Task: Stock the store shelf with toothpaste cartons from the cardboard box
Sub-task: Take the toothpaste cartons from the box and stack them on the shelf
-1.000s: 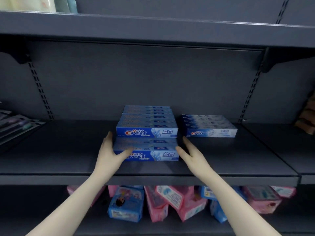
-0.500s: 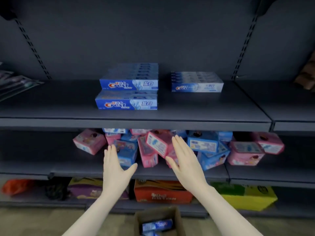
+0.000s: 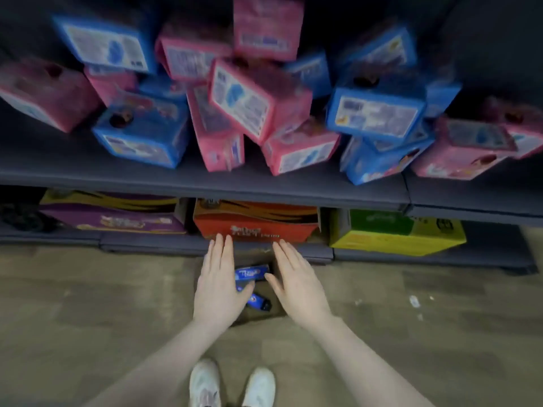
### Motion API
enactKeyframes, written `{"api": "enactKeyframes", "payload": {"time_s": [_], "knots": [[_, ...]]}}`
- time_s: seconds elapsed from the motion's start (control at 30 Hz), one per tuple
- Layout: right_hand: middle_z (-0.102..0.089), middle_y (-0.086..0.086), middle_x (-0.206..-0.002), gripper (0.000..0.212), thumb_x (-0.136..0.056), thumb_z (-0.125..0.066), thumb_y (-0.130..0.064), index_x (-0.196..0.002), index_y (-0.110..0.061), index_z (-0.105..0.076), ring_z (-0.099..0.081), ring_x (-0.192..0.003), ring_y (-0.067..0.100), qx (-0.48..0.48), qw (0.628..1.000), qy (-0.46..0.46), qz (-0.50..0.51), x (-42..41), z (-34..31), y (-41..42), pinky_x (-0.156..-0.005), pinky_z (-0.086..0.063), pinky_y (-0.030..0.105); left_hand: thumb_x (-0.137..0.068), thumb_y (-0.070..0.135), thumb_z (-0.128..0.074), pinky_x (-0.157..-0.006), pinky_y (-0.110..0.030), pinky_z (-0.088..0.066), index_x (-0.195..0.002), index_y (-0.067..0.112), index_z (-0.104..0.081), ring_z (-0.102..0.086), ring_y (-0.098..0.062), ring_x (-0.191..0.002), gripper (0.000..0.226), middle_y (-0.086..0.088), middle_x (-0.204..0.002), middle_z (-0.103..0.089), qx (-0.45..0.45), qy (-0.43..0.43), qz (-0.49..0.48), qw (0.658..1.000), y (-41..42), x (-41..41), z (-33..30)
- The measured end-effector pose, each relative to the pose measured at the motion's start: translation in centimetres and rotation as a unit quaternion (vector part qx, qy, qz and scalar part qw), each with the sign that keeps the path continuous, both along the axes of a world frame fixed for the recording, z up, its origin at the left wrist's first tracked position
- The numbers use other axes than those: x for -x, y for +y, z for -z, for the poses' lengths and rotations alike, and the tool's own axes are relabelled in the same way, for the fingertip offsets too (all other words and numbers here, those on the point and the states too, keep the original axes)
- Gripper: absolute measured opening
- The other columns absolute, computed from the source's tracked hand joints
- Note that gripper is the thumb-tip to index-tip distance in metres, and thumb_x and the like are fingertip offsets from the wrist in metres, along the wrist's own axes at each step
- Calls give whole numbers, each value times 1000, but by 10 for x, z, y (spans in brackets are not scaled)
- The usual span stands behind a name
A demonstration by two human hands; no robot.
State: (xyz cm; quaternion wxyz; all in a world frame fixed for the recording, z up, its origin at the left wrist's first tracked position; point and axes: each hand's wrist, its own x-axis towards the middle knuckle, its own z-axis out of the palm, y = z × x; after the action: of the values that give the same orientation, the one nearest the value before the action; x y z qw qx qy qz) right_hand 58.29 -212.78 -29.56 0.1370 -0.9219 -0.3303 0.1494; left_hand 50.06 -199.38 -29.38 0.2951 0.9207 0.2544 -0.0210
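A shop aisle: dark metal shelving [image 3: 205,186] stacked with pink and blue retail packs [image 3: 258,101], printed stock cartons [image 3: 255,224] on the bottom shelf, worn floor [image 3: 88,304] below

Box on the floor, shelves above

The cardboard box [image 3: 252,314] is set at lower centre on the floor [image 3: 88,304], toothpaste cartons [image 3: 252,273] inside, between the left hand [image 3: 216,289] and right hand [image 3: 296,284]; packs [image 3: 258,98] are piled on the shelf [image 3: 191,183] across the upper frame.

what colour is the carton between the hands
Blue with white lettering: the toothpaste carton in the cardboard box, seen in the head view.
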Motion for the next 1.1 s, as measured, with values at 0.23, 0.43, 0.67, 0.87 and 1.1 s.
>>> {"api": "enactKeyframes", "payload": {"time_s": [0.23, 0.43, 0.67, 0.87, 1.1], "knots": [[-22, 9, -155, 61, -96, -44, -37, -147, -10, -23, -21, -143, 21, 56, 993, 97, -25, 0, 166, 3, -115, -13, 27, -85, 38, -59, -119, -30, -3, -149, 7, -5, -1, -23, -146, 90, -9, -158, -4, -23, 124, 90, 988, 5, 18, 166], [-11, 10, -157, 73, -93, -48, -44, -149, -12, -12, -12, -145, 23, 163, 972, 167, -37, -15, 291, 25, -116, -12, 31, -88, 37, -56, -120, -36, -3, -149, 10, 6, 5, -23, -146, 91, -9, -158, 8, -39, 231, 163, 958, 9, 4, 289], [-2, 12, -157, 96, -83, -64, -44, -149, -13, -2, -8, -145, 26, 253, 943, 208, -55, -36, 406, 44, -116, -14, 36, -89, 23, -56, -119, -38, 1, -149, 10, 5, 6, -26, -146, 86, -10, -158, 6, -105, 298, 259, 913, 21, -21, 403], [-33, 12, -144, 65, -90, -53, -21, -144, -8, -20, -30, -136, 26, 273, 953, 79, -105, -48, 471, 61, -110, -23, 33, -87, 14, -54, -106, -35, -30, -142, 11, -27, -35, -30, -127, 61, -13, -140, -32, -197, 219, 363, 884, 30, -40, 457], [-47, 11, -125, 32, -94, -37, -12, -126, -11, -41, -44, -117, 29, 225, 971, 24, -79, -45, 501, 66, -93, -38, 37, -70, 32, -59, -60, -19, -46, -74, 22, -70, -59, -8, -67, 16, 9, -73, -60, -208, 107, 461, 856, 13, -28, 491]]}}
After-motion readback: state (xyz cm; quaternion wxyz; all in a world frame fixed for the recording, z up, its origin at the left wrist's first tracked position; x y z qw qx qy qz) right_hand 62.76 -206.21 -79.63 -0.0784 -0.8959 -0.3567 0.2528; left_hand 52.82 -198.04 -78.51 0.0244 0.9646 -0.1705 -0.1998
